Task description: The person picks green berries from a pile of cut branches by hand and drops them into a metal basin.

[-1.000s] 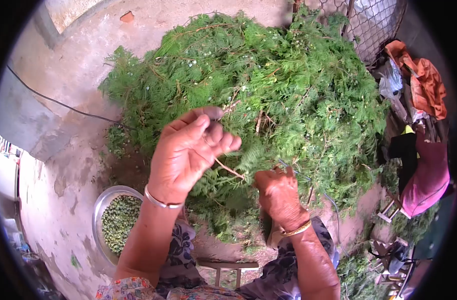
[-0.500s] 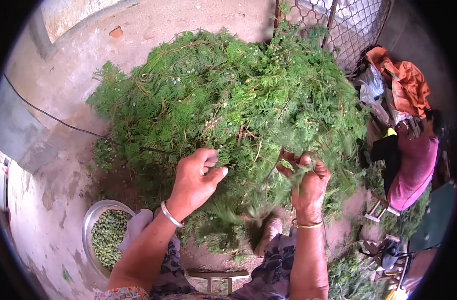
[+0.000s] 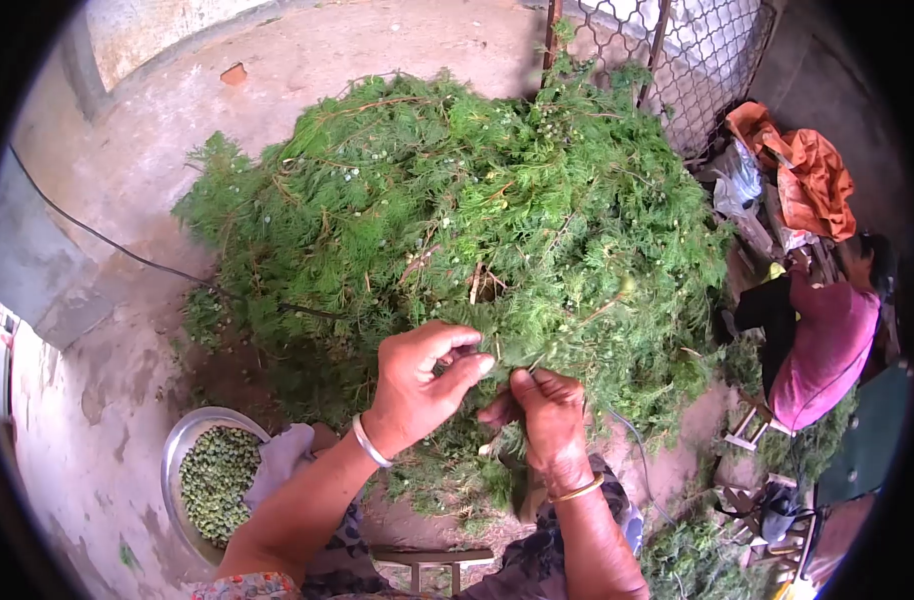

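Observation:
A big heap of green conifer branches (image 3: 377, 225) with small pale seed cones lies before me. My right hand (image 3: 549, 415) is closed, thumb against fingers, on the stem of a conifer sprig (image 3: 605, 308) that reaches up over the heap. Just left of it is my left hand (image 3: 422, 385), its thumb and curled fingers drawn together near the sprig's lower end. Whether anything sits in that pinch I cannot make out. By my left forearm stands a metal basin (image 3: 173, 462) holding many small green cones (image 3: 215, 485).
A grey cloth (image 3: 277, 462) hangs by the basin's right edge. A dark cable (image 3: 127, 243) runs into the heap. Below my hands is a small stool (image 3: 432, 557). At right another person in a pink top (image 3: 827, 345) sits near an orange cloth (image 3: 812, 180) and a wire-mesh gate (image 3: 712, 70).
My right hand has moved left and down with the sprig, close to my left hand. The left hand has shifted right and slightly down.

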Tool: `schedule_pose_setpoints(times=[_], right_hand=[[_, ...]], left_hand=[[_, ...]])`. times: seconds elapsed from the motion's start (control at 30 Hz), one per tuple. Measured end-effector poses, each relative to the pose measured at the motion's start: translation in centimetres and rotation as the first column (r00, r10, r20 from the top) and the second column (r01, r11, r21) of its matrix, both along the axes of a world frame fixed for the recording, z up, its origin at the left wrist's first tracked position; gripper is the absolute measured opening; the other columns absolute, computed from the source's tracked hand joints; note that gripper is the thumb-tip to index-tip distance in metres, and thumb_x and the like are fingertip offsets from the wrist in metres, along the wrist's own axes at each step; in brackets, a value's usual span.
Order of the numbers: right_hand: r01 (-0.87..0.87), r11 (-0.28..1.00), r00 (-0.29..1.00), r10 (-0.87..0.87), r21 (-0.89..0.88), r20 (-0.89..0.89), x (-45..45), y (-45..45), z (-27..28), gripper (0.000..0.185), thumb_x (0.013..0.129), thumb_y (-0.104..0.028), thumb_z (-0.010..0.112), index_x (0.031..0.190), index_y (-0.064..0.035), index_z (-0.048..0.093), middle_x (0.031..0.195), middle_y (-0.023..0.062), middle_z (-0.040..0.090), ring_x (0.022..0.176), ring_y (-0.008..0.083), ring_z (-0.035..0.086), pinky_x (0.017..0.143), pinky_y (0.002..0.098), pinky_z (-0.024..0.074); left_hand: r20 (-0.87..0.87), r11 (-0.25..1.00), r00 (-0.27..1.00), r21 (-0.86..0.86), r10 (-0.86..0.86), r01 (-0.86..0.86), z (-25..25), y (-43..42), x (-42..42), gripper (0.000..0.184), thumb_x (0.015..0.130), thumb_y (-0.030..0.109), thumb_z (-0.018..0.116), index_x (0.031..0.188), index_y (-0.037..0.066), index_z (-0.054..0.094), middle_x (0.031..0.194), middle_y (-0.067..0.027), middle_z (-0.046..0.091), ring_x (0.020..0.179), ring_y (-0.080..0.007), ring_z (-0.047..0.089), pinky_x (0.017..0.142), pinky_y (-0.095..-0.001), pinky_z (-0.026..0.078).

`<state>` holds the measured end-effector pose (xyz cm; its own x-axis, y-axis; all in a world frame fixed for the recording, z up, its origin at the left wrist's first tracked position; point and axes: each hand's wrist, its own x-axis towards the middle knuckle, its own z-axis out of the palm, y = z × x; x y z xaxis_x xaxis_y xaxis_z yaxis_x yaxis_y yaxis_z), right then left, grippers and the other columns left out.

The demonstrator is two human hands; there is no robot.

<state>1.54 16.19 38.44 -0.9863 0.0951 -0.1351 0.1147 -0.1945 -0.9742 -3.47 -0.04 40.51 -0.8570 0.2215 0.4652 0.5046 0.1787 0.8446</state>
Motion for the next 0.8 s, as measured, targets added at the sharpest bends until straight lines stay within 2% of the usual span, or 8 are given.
schedule_pose_setpoints(times=[0.13,0.3,0.4,0.47,0.57,0.67,0.73,0.8], right_hand=[[0.01,0.979,1.0,-0.011,0.201,0.005,0.3,-0.5,-1.4,0.026,0.09,-0.007,0.053,0.066,0.0017,0.059,0.057,0.0082,0.063,0.049,0.0139,0.06,0.046,0.0254,0.0469],[0.042,0.735,0.996,0.025,0.677,-0.089,1.0,-1.0,-3.1,0.014,0.08,-0.006,0.056,0.067,0.0,0.059,0.058,0.0228,0.053,0.05,0.0303,0.062,0.046,0.0379,0.0435],[0.082,0.725,0.985,0.047,0.684,-0.168,1.0,-1.4,-2.9,0.012,0.08,-0.007,0.058,0.069,-0.0006,0.06,0.059,0.023,0.053,0.055,0.0332,0.062,0.047,0.0381,0.0439],[0.028,0.737,0.99,0.076,0.676,-0.123,1.0,-1.0,-3.7,0.012,0.082,-0.008,0.059,0.074,0.0012,0.061,0.057,0.0189,0.057,0.052,0.0257,0.063,0.048,0.0361,0.0451],[-0.168,0.98,0.985,0.161,0.107,0.069,1.0,-1.0,-1.1,0.016,0.089,-0.011,0.059,0.083,0.0036,0.062,0.066,0.0024,0.062,0.058,0.0078,0.057,0.052,0.0273,0.0459],[-0.13,0.991,0.976,0.127,0.005,0.174,0.8,-0.6,0.3,0.016,0.089,-0.012,0.059,0.085,0.0032,0.063,0.065,0.0018,0.061,0.058,0.008,0.055,0.052,0.0257,0.0436],[-0.117,0.969,0.993,0.11,0.215,0.045,0.6,0.2,-1.4,0.013,0.088,-0.01,0.061,0.086,0.0021,0.063,0.061,0.0016,0.057,0.054,0.0081,0.05,0.049,0.0272,0.0414],[-0.087,0.834,0.982,0.164,0.545,-0.094,0.8,0.4,-0.4,0.01,0.085,-0.01,0.062,0.085,0.0002,0.063,0.056,0.0063,0.054,0.051,0.0089,0.046,0.047,0.0301,0.0396]], left_hand=[[-0.31,0.991,0.95,-0.106,0.044,-0.081,0.4,0.8,0.4,0.032,0.068,0.02,0.082,0.085,0.001,0.062,0.064,-0.0078,0.057,0.05,-0.0163,0.054,0.045,-0.0276,0.042],[-0.229,0.929,0.971,-0.341,0.07,-0.147,-1.7,1.8,0.5,0.036,0.067,0.026,0.081,0.075,0.0,0.057,0.056,-0.0091,0.051,0.046,-0.0198,0.052,0.044,-0.0303,0.041],[-0.2,0.928,0.973,-0.325,0.118,-0.179,-2.6,2.4,0.6,0.026,0.071,0.014,0.077,0.073,0.0,0.055,0.054,-0.01,0.049,0.043,-0.0185,0.049,0.043,-0.0299,0.04],[0.044,0.965,0.996,-0.253,0.075,-0.062,-2.4,2.4,0.6,0.02,0.074,0.008,0.073,0.075,-0.001,0.056,0.054,-0.0108,0.049,0.045,-0.012,0.046,0.044,-0.0276,0.039],[0.237,0.992,0.971,-0.119,-0.02,0.049,-1.5,2.0,0.4,0.017,0.076,0.004,0.071,0.078,-0.003,0.057,0.06,-0.0052,0.055,0.053,-0.0051,0.045,0.047,-0.0232,0.039],[0.468,0.98,0.867,-0.008,-0.171,0.198,-1.1,0.8,-0.5,0.013,0.079,0.003,0.069,0.08,-0.004,0.059,0.068,-0.0019,0.058,0.06,-0.0038,0.053,0.053,-0.0198,0.044],[0.461,0.951,0.874,-0.171,-0.154,0.258,-0.6,0.0,-1.1,0.012,0.08,0.004,0.068,0.079,-0.003,0.059,0.066,-0.0024,0.058,0.059,-0.0049,0.055,0.052,-0.0201,0.044],[0.543,0.958,0.815,-0.068,-0.2,0.28,-0.3,-0.6,-1.3,0.012,0.081,0.005,0.067,0.079,-0.002,0.059,0.065,-0.0023,0.058,0.058,-0.0058,0.055,0.051,-0.0202,0.044]])
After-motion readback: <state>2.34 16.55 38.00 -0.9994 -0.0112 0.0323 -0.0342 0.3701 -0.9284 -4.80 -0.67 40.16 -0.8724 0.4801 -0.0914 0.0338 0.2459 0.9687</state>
